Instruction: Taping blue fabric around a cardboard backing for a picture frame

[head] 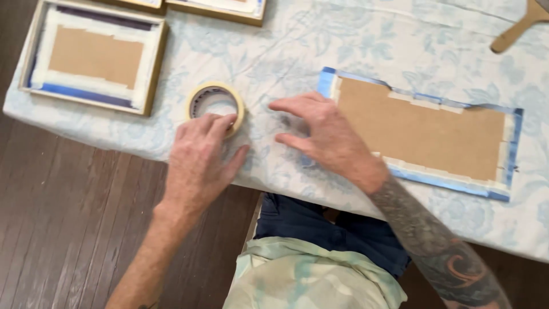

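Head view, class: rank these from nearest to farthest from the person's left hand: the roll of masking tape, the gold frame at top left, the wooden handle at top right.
1. Roll of masking tape: under the fingertips of the left hand, just above it.
2. Gold frame: up and to the left, on the table's corner.
3. Wooden handle: far top right, beyond the right hand.

Even, soft daylight; faint shadows under both hands; slight motion blur; no glare; mild softness beyond.

Cream masking tape roll lies flat on the pale floral cloth, near the table's edge
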